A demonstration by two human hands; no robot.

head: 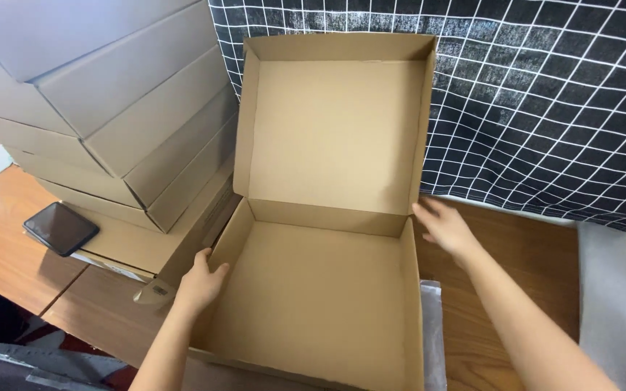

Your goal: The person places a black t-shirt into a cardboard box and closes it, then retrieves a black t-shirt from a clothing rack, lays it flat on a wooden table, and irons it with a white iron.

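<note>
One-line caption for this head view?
Left hand and right hand steady an open, empty cardboard box beside a stack of closed boxes and a phone.

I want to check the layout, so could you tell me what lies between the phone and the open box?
In the head view, the flattened cardboard lies between the phone and the open box.

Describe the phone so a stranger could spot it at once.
Start at the tall stack of closed cardboard boxes on the left. At its foot, on the wooden table, lies the phone. It is the only small, flat, glossy black thing there.
</note>
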